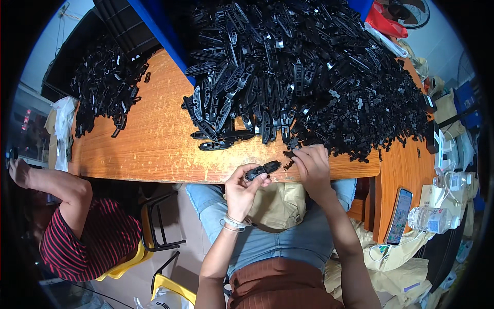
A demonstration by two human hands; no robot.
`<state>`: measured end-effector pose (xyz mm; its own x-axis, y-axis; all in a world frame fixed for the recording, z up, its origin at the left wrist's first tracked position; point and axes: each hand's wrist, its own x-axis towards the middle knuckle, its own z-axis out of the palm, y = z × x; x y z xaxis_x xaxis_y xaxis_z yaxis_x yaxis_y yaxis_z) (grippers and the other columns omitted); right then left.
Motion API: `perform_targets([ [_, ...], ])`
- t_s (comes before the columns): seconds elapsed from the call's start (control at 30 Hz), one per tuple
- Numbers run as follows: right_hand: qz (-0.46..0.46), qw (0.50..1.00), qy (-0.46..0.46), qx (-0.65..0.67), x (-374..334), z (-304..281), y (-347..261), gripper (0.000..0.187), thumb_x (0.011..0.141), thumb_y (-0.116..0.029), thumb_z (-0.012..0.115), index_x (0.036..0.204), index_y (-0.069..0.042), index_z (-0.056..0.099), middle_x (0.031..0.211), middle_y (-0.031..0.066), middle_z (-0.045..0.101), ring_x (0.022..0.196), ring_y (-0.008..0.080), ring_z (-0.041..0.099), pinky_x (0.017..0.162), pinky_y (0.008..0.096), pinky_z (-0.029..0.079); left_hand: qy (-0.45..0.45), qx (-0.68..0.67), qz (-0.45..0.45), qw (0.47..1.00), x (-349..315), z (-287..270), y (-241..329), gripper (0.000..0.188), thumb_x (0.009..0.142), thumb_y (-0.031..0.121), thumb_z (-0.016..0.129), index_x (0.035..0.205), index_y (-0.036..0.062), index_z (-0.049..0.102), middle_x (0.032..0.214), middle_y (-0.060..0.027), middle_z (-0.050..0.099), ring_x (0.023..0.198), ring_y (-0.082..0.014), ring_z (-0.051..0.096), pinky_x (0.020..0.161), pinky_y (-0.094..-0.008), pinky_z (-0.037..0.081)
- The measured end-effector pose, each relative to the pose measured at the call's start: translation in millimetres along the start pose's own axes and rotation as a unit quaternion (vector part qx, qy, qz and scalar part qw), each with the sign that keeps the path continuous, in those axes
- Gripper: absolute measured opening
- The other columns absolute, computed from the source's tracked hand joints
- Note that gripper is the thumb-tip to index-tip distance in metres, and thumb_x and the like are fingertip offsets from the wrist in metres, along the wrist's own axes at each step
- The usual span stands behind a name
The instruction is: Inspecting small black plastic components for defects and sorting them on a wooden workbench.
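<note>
In my left hand (240, 190), closed between thumb and fingers, is a long black plastic part (263, 170), held over the near edge of the table (149, 139). To its right, my right hand (314, 167) is closed on a small black plastic piece (288, 160), its fingertips close to the long part but apart from it. Beyond my hands lies a large heap of long oval black parts (252, 92), some with shiny metal bits. It merges on the right into a heap of small black pieces (365, 113).
A blue bin wall (162, 36) rises left of the heap. Further left, more black parts (105, 87) spill from a dark crate. A person in a striped shirt (98, 237) sits there. At right are a phone (399, 216) and a water bottle (432, 220). A paper bag (278, 206) rests at my lap.
</note>
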<state>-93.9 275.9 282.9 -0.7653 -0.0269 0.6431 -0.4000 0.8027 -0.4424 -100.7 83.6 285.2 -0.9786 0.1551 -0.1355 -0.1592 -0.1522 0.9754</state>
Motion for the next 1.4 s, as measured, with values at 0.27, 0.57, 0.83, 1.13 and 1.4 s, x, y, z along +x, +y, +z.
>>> perform_targets([
  [0.27,-0.041,0.985,-0.026,0.166,11,-10,-32,0.015,0.074,0.0,0.067,0.088,-0.002,0.061,0.087,0.0087,0.059,0.081,0.0275,0.055,0.072,0.0377,0.045,-0.088,-0.022,0.009,0.996,-6,-2,20,0.025,0.084,-0.008,0.06,0.108,-0.0081,0.056,0.088,-0.0143,0.066,0.077,-0.0186,0.068,0.069,-0.025,0.057],
  [0.57,-0.096,0.985,-0.085,0.119,9,-21,-42,0.024,0.072,0.0,0.07,0.094,-0.003,0.062,0.094,0.0083,0.058,0.086,0.0278,0.055,0.074,0.0381,0.045,-0.139,-0.04,-0.048,0.988,-15,-7,37,0.022,0.083,-0.007,0.061,0.105,-0.0074,0.058,0.092,-0.0135,0.066,0.08,-0.0185,0.068,0.072,-0.0262,0.058],
  [0.83,0.169,0.896,-0.226,0.343,-23,-35,-50,0.032,0.089,-0.024,0.061,0.112,-0.003,0.059,0.083,0.0101,0.061,0.069,0.0157,0.059,0.061,0.0279,0.047,-0.123,0.077,0.026,0.989,-36,-5,28,0.011,0.08,-0.006,0.061,0.089,-0.0031,0.056,0.074,-0.0081,0.059,0.055,-0.0121,0.057,0.048,-0.0238,0.047],
  [1.13,0.183,0.872,-0.349,0.292,-70,-28,-45,0.031,0.093,-0.016,0.051,0.12,-0.002,0.053,0.091,0.0161,0.063,0.088,0.034,0.062,0.078,0.0379,0.048,-0.238,0.364,0.092,0.896,-31,-27,18,0.019,0.09,0.013,0.057,0.095,-0.0023,0.066,0.084,-0.0102,0.068,0.076,-0.0164,0.064,0.071,-0.0279,0.048],
  [1.4,0.056,0.975,-0.089,0.197,-58,-19,-45,0.015,0.078,-0.001,0.063,0.093,-0.001,0.065,0.089,0.0131,0.062,0.082,0.0279,0.061,0.07,0.037,0.05,0.063,0.552,0.382,0.739,40,-39,43,0.025,0.08,0.004,0.065,0.103,-0.001,0.059,0.107,-0.0155,0.057,0.094,-0.0315,0.058,0.075,-0.0337,0.049],
])
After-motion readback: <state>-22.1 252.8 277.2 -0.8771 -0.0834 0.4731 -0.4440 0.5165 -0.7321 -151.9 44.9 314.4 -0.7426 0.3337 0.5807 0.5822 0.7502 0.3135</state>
